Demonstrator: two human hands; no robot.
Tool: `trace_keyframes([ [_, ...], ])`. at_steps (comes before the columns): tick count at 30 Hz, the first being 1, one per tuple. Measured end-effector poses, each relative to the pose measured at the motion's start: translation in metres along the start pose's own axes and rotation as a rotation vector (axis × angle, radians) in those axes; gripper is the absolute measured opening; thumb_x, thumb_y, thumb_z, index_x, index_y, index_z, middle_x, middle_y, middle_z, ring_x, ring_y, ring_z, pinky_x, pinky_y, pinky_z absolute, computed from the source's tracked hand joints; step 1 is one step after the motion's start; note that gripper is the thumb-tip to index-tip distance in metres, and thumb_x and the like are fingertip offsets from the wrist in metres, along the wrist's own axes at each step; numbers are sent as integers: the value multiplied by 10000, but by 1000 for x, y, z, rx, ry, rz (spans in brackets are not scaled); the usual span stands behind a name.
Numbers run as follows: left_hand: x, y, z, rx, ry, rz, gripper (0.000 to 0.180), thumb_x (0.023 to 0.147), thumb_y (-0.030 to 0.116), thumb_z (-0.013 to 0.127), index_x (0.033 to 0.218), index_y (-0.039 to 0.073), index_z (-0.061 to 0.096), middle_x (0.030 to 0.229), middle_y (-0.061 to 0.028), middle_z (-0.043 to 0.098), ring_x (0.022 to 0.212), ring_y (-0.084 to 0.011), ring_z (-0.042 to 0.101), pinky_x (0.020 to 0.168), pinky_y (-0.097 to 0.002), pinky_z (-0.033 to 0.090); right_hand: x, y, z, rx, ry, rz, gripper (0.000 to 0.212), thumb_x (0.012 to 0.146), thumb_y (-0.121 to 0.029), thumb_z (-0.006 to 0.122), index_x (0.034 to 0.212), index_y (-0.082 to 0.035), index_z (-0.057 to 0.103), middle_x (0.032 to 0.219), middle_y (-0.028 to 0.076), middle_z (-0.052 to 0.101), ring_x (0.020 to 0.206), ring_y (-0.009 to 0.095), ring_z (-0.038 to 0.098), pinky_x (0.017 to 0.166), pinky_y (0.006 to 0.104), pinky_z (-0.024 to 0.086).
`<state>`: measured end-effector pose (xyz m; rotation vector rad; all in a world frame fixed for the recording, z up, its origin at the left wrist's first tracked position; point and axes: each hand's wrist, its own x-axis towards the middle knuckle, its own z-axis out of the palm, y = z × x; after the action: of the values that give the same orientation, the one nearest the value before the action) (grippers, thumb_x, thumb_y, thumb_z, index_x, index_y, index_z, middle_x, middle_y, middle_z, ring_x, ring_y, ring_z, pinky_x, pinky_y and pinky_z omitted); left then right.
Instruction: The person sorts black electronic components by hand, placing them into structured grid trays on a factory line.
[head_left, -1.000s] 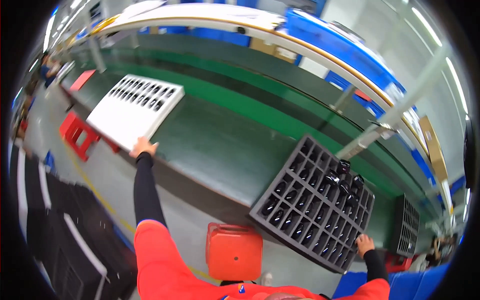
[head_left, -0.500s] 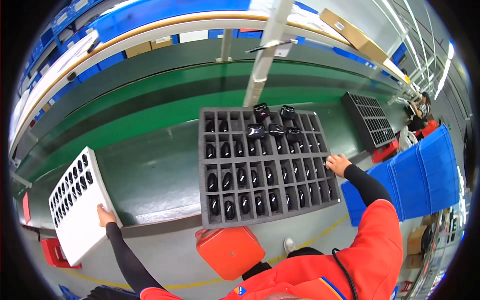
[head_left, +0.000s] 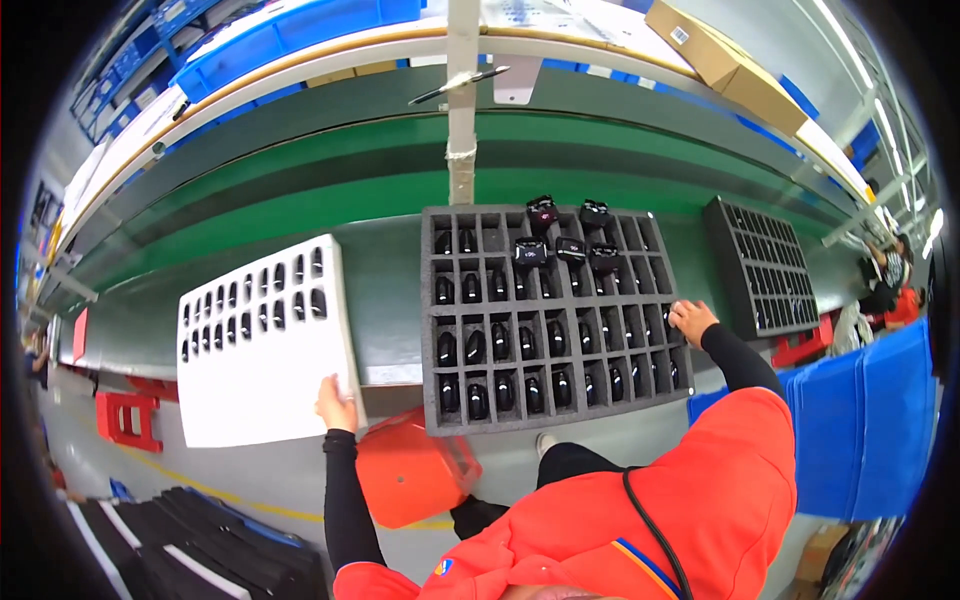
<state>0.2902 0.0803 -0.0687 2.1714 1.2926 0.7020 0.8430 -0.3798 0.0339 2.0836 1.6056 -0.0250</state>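
A white foam tray [head_left: 260, 390] lies tilted over the near bench edge on the left, with two rows of glossy black oval pieces [head_left: 317, 303] in slots along its far half. My left hand [head_left: 337, 405] grips the tray's right side near the lower corner, thumb on top. To the right, a dark grey foam tray [head_left: 432, 330] is divided into compartments, most holding similar black pieces. Several black boxy pieces [head_left: 530, 252] rest on top of its far compartments. My right hand [head_left: 690, 322] is closed at this tray's right edge, its fingers partly hidden.
Another dark compartment tray [head_left: 735, 265] stands on the green bench at the right. A post [head_left: 461, 150] rises behind the grey tray. An orange-red stool [head_left: 405, 480] is below the bench front, and blue bins [head_left: 850, 420] stand at the right. A person sits farther right.
My left hand has brought the white tray rightward, closer to the grey tray, and turned it flatter to view. My right hand stays at the grey tray's edge. The view has shifted.
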Motion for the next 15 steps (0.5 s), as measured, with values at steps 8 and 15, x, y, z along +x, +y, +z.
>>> trace_keyframes([
  [8, 10, 58, 14, 26, -163, 161, 445, 649, 14, 613, 1080, 74, 521, 990, -95, 551, 972, -289, 522, 827, -404, 316, -4, 1, -6, 16, -18, 67, 195, 804, -152, 497, 997, -143, 522, 1138, 38, 487, 1138, 203, 432, 886, 421, 389],
  [15, -20, 80, 17, 39, -283, 132, 465, 628, 16, 618, 1078, 85, 523, 998, -78, 538, 972, -254, 506, 831, -387, 282, 6, 1, -6, 36, 35, 87, 191, 771, -146, 526, 961, -137, 530, 1139, 39, 485, 1140, 209, 428, 895, 423, 386],
])
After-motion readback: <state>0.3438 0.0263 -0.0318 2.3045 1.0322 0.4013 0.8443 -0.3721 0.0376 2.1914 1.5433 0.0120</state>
